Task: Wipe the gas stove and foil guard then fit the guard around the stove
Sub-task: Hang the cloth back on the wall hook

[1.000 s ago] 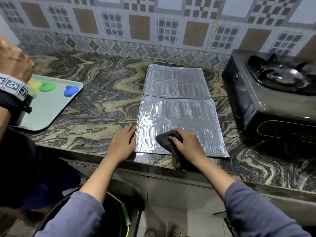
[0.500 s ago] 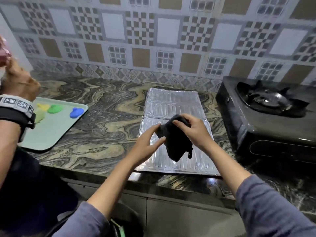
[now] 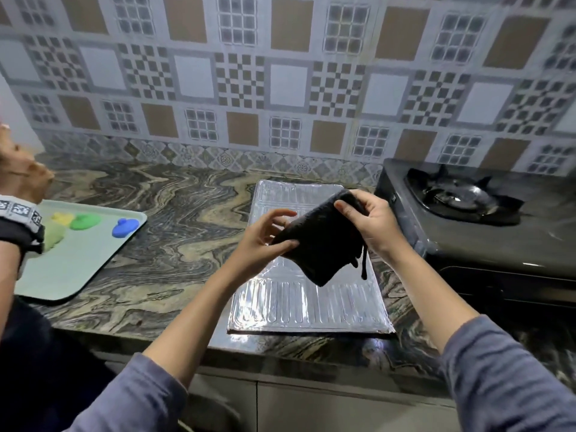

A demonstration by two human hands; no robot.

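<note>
A dark cloth hangs in the air above the foil guard, which lies flat and folded on the marbled counter. My left hand grips the cloth's lower left edge. My right hand pinches its upper right corner, and a short loop dangles below that hand. The black gas stove stands on the counter just right of the guard, its burner at the back. Both hands are apart from the stove and lifted off the guard.
A pale green tray with yellow, green and blue lumps sits at the left of the counter. Another person's arm with a marked wristband reaches in at the far left. A patterned tile wall backs the counter.
My right hand lifted the cloth off the foil guard's near edge. My left hand left the guard's corner and took hold of the cloth. Both now hold it spread in the air.
</note>
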